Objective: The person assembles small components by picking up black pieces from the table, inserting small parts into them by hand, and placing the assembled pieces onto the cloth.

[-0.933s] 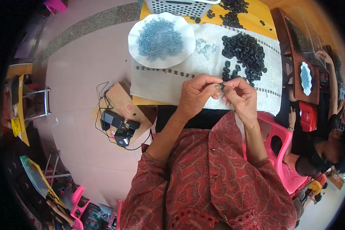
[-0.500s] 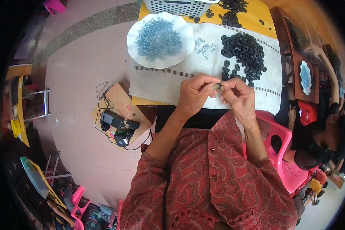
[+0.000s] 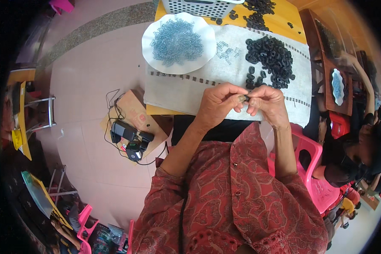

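Observation:
Close to the front edge of the cloth, my left hand (image 3: 218,103) and my right hand (image 3: 270,106) meet fingertip to fingertip. Both are closed in a pinch on a small black part (image 3: 247,98), mostly covered by the fingers. Just beyond them on the cloth lies a heap of black ring-shaped parts (image 3: 271,57), with several loose ones at its near left side. A white wavy-rimmed plate (image 3: 150,57) at the left holds a mound of tiny bluish, shiny pieces (image 3: 175,40). More of these pieces (image 3: 227,51) are scattered between plate and heap.
A pale cloth (image 3: 178,93) covers the yellow table (image 3: 298,36). At the far edge stand a grey perforated basket (image 3: 199,8) and more black parts (image 3: 258,21). A cardboard box (image 3: 133,110) with black devices is on the floor at left. A pink chair (image 3: 313,178) stands at right, near other people.
Both hands have shifted slightly right and nearer to me, still pinched together. The right hand's fingers have turned a little around the black part.

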